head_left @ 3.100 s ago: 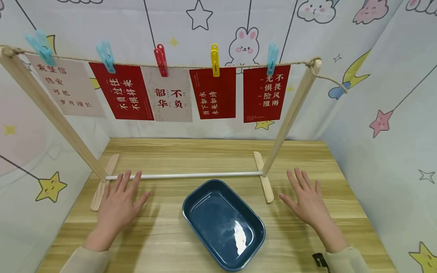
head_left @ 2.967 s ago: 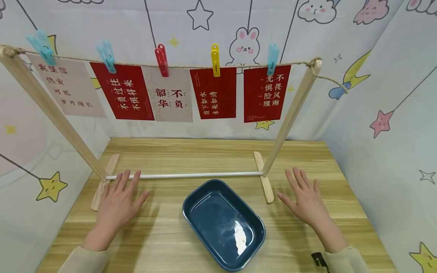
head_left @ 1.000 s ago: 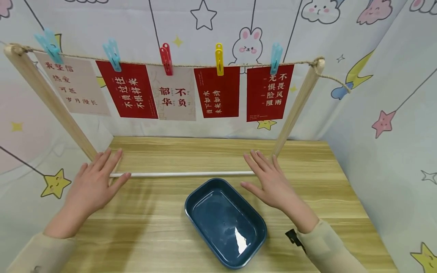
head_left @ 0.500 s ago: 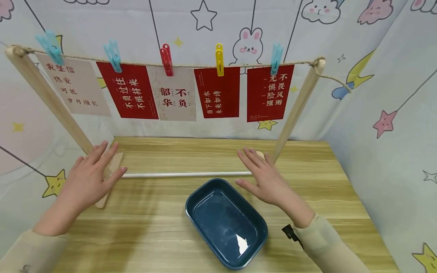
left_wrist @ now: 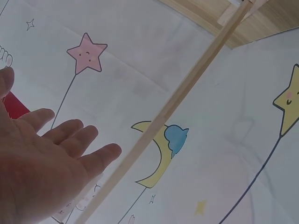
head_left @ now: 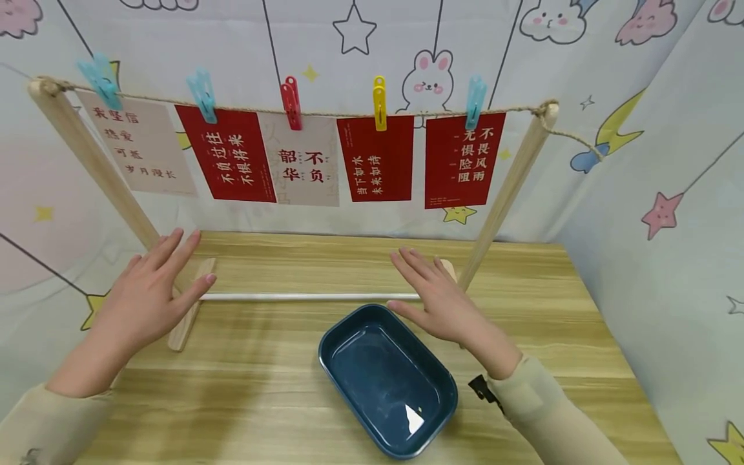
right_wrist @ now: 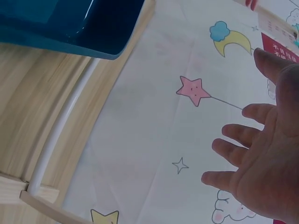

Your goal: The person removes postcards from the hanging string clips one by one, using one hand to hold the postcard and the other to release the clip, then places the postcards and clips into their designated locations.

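Observation:
My left hand (head_left: 145, 290), fingers spread, is in the air before the left wooden post (head_left: 107, 171) of a rack and holds nothing. My right hand (head_left: 442, 303) is also raised with straight fingers, its thumb overlapping the far rim of a dark blue tray (head_left: 349, 394) in the head view. Twine strung between the posts carries several red and pale cards, such as a red card (head_left: 383, 161) and a pale card (head_left: 308, 161). Clothespins hold them: a red clothespin (head_left: 291, 103), a yellow clothespin (head_left: 380, 103) and several light blue ones. In both wrist views the palms hold nothing.
A white rod (head_left: 302, 297) joins the rack's wooden feet, such as the left foot (head_left: 185, 329), on the wood-grain table (head_left: 232, 400). The right post (head_left: 506, 200) stands behind my right hand. Printed curtains (head_left: 628, 278) close off the back and sides.
From beside the rack's lower part, my left hand has moved left and farther forward. My right hand has moved left, from right of the rack to over the tray's far side. The cards still hang.

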`<state>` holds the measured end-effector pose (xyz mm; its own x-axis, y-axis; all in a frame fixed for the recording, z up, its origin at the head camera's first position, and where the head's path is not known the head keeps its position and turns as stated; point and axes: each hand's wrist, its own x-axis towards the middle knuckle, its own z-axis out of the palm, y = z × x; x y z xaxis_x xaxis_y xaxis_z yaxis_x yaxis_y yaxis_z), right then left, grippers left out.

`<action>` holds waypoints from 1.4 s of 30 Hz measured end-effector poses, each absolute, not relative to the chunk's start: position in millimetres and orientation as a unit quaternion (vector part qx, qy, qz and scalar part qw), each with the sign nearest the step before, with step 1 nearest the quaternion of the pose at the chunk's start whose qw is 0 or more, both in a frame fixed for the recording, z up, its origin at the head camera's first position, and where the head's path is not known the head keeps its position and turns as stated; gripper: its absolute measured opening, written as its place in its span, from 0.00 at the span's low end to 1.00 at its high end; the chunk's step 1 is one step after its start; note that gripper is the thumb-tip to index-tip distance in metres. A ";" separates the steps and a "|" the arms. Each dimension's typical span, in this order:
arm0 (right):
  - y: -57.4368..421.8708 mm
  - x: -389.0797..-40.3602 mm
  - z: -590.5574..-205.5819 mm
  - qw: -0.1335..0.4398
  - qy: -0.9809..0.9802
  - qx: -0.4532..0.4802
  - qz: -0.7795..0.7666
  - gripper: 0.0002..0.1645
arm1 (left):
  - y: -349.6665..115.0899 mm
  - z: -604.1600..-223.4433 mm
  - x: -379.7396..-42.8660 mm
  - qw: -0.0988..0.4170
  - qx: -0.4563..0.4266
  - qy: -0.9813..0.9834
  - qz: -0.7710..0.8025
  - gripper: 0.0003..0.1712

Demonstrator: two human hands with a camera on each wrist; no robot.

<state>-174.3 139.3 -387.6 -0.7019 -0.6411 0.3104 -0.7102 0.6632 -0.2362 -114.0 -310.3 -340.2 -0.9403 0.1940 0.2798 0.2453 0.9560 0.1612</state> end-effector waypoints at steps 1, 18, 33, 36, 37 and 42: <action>137.8 -174.7 -387.5 0.100 -0.906 0.374 0.171 0.48 | -310.3 -339.1 -113.9 0.134 -0.113 -0.979 -0.101 0.41; 111.5 -179.5 -379.2 0.092 -0.897 0.400 0.167 0.46 | -312.3 -317.4 -113.3 0.177 -0.120 -0.969 -0.128 0.41; 94.5 -183.1 -372.9 0.092 -0.882 0.428 0.176 0.47 | -311.0 -291.9 -113.6 0.183 -0.121 -0.967 -0.126 0.40; 90.4 -182.9 -369.2 0.091 -0.879 0.433 0.177 0.47 | -310.8 -286.8 -112.7 0.182 -0.112 -0.969 -0.127 0.40; 88.9 -183.0 -367.7 0.093 -0.878 0.435 0.177 0.47 | -310.6 -285.0 -112.4 0.181 -0.107 -0.969 -0.127 0.40; 78.9 -182.8 -357.3 0.106 -0.870 0.451 0.169 0.47 | -312.3 -277.3 -111.6 0.177 -0.091 -0.972 -0.121 0.42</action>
<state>-182.8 78.9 -357.3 -0.5710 -0.7484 0.3375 -0.8203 0.5362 -0.1990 -111.6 -312.3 -277.3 -0.9203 0.1346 0.3672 0.2208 0.9538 0.2037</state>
